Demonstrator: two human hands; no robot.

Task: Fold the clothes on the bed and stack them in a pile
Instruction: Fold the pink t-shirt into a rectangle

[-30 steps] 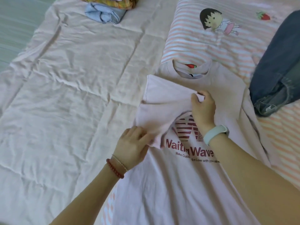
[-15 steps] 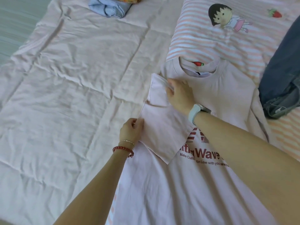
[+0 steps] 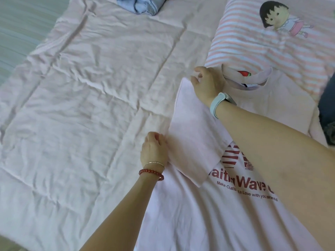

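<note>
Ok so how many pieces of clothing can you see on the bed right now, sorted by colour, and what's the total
Pink: 1, the T-shirt being folded.
Light blue: 1, the folded garment at the far edge.
Dark blue: 1, the denim piece at the right edge, mostly out of view.
Total: 3 pieces.

Single head-worn, wide-angle view: looks forward and steeply down from above the bed (image 3: 90, 109); close range, both forearms entering from the lower edge; frame edges bowed by the lens. No second view shares the scene.
</note>
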